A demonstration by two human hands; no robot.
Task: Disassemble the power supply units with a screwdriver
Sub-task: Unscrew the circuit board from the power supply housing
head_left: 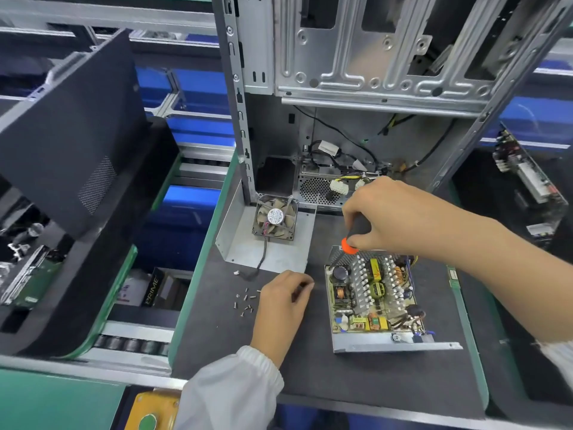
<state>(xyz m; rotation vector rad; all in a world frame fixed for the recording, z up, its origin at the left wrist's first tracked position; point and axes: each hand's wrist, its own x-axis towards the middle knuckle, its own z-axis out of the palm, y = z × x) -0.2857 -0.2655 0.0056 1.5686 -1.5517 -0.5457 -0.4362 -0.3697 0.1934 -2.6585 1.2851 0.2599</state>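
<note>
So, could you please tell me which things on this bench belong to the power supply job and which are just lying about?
In the job:
- opened grey metal power supply unit
- black-handled screwdriver with orange collar, gripped by right hand, tip at the unit's far-left corner
- loose silver screws beside left hand

Lying about:
- dusty brown cooling fan on bent metal cover
- tall grey computer case
- black side panel

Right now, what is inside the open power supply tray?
The power supply tray holds a circuit board with finned heatsinks, coils and capacitors. The right hand holds the screwdriver at its far-left corner. The board's underside is hidden.
</note>
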